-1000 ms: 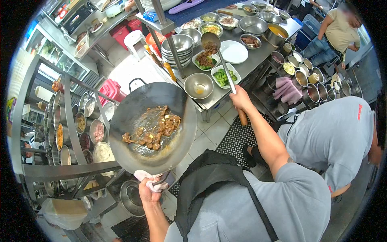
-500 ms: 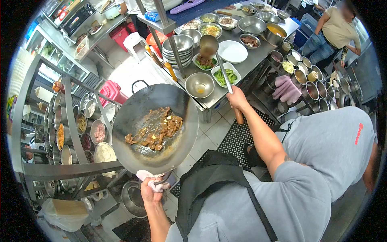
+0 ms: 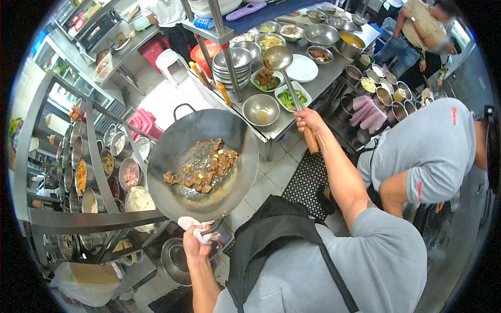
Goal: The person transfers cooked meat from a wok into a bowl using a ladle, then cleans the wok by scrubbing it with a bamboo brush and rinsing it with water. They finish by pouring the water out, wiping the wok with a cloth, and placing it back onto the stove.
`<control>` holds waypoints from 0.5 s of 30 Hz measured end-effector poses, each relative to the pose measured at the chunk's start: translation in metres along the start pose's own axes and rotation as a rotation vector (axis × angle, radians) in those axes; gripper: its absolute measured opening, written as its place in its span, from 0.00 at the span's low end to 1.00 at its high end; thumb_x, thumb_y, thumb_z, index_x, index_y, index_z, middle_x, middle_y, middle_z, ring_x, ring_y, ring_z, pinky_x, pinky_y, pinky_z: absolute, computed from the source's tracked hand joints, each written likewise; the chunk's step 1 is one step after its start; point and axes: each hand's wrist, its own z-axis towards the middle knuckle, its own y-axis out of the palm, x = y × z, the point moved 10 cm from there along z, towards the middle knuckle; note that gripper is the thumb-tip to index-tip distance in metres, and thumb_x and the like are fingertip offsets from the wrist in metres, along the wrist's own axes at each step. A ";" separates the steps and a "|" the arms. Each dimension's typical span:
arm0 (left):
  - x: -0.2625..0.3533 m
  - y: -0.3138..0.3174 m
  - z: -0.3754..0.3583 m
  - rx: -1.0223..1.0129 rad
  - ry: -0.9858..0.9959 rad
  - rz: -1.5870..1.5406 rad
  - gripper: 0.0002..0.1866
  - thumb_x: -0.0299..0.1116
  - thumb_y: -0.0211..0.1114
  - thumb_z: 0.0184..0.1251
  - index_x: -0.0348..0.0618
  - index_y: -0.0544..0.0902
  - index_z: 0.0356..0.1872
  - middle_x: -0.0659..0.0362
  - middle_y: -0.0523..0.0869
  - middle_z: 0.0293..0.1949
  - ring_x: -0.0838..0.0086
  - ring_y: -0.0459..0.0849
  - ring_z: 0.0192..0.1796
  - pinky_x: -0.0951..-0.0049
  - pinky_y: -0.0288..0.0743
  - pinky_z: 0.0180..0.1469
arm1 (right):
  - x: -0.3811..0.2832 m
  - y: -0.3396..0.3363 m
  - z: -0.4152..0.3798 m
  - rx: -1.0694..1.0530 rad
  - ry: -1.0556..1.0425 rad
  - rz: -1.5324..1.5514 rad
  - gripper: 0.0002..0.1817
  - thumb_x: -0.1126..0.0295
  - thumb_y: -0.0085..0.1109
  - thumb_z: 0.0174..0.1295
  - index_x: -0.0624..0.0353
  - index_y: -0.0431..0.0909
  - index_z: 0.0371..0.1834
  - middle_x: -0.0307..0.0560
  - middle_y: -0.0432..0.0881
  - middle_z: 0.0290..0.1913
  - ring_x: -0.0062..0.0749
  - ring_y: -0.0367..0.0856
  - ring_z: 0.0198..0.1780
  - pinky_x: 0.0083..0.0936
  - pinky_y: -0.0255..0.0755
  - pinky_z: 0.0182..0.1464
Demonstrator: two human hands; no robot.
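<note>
My left hand [image 3: 196, 241] is closed round the near handle of a large wok [image 3: 172, 141], with a pale cloth [image 3: 204, 236] between. Brown saucy meat pieces [image 3: 206, 166] lie in the wok. My right hand [image 3: 310, 121] grips the wooden handle of a long metal ladle [image 3: 278, 58]. The ladle's bowl is tilted over a dish of brown meat on greens [image 3: 266, 80], and food shows at its lip. Beside it stands a white square dish of broccoli [image 3: 292, 97]. A metal bowl [image 3: 260, 110] with a little yellowish liquid sits at the table's near corner.
A steel table [image 3: 329, 73] holds stacked metal bowls [image 3: 232, 65], a white plate [image 3: 301, 68] and several food bowls. To the left, a metal frame [image 3: 94, 223] stands before ingredient containers. A person in grey [image 3: 417, 151] bends close on my right; other people stand farther back.
The ladle's bowl has turned from facing down the dish to tipped sideways, and my right hand has rotated slightly. The wok has barely moved. The person in grey has bent and shifted.
</note>
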 end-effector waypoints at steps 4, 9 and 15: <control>0.002 -0.004 0.007 0.050 -0.014 0.014 0.06 0.23 0.54 0.52 0.36 0.71 0.32 0.49 0.79 0.30 0.65 0.81 0.29 0.65 0.81 0.31 | 0.003 -0.015 -0.056 0.051 -0.034 -0.151 0.16 0.75 0.54 0.62 0.57 0.69 0.54 0.32 0.67 0.22 0.16 0.64 0.17 0.21 0.65 0.18; 0.006 -0.015 0.018 0.045 -0.010 0.017 0.06 0.22 0.54 0.52 0.37 0.71 0.33 0.51 0.78 0.28 0.65 0.80 0.28 0.63 0.79 0.29 | 0.020 -0.059 -0.123 0.386 -0.120 -0.875 0.20 0.73 0.56 0.57 0.63 0.72 0.55 0.52 0.80 0.29 0.41 0.80 0.27 0.32 0.77 0.32; 0.012 -0.019 0.037 0.012 0.006 0.050 0.05 0.24 0.55 0.52 0.39 0.71 0.31 0.55 0.77 0.25 0.68 0.76 0.22 0.62 0.74 0.24 | 0.026 -0.070 -0.144 0.625 -0.219 -1.350 0.24 0.71 0.54 0.58 0.59 0.72 0.61 0.72 0.82 0.41 0.63 0.82 0.45 0.50 0.74 0.53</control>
